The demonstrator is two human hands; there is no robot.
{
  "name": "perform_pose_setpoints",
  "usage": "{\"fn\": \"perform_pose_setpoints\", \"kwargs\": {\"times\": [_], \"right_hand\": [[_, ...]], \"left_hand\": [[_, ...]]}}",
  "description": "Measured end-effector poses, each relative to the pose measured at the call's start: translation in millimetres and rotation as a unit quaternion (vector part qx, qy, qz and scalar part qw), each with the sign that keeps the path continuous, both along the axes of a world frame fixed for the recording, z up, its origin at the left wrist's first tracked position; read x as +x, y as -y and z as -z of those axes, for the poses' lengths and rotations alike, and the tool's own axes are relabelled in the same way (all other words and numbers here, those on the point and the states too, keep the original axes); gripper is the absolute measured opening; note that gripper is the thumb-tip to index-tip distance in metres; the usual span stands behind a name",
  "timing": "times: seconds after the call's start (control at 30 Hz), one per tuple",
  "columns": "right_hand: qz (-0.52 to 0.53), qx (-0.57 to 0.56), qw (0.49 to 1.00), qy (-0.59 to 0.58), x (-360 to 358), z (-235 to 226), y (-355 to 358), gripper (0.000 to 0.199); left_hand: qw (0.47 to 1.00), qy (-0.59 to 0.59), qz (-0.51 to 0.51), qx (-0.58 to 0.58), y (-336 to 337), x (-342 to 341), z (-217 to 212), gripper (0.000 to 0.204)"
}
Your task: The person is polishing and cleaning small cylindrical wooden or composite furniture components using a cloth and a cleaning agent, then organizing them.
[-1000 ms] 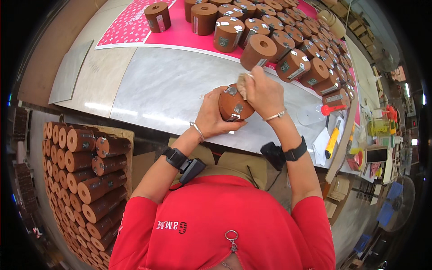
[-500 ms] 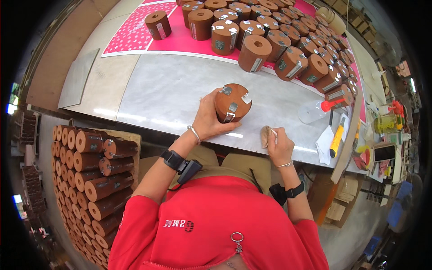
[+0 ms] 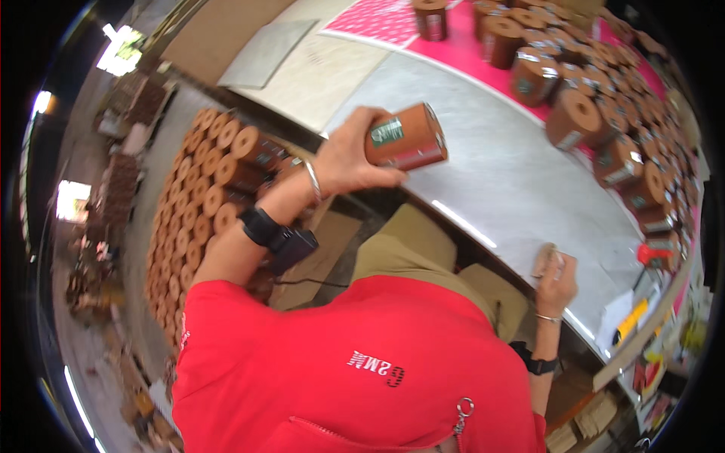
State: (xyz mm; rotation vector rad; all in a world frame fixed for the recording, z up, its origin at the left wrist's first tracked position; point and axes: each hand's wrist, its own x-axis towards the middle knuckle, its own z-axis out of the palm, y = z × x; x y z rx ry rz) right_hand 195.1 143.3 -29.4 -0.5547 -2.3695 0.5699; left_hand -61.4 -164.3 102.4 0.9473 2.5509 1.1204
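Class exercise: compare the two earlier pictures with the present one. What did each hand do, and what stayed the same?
The left hand carried the brown cylindrical canister with the green label away from the body's front, out to the left, over the stacked brown canisters. The right hand let go of it and dropped to the grey tabletop, pressing a small tan pad. The canister rows on the pink sheet stayed put.

Brown cylindrical canisters (image 3: 604, 98) crowd a pink mat (image 3: 393, 19) at one o'clock; more lie stacked (image 3: 200, 189) at nine o'clock.
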Motion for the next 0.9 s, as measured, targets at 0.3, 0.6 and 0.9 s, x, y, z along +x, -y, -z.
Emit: {"fn": "perform_pose_setpoints", "kwargs": {"times": [0.3, 0.6, 0.9], "right_hand": [[0.014, -0.011, 0.999, 0.031, 2, 2, 0, 0.015], [0.009, -0.018, 0.999, 0.036, -2, 5, 1, 0.016], [-0.005, -0.008, 0.999, 0.038, -1, 1, -4, 0.015]], "left_hand": [[0.81, -0.265, 0.011, -0.523, 167, -35, -25, 0.075], [0.674, -0.107, 0.045, -0.729, 208, -34, 14, 0.084], [0.692, -0.172, 0.042, -0.7, 194, -35, 18, 0.088]]}}
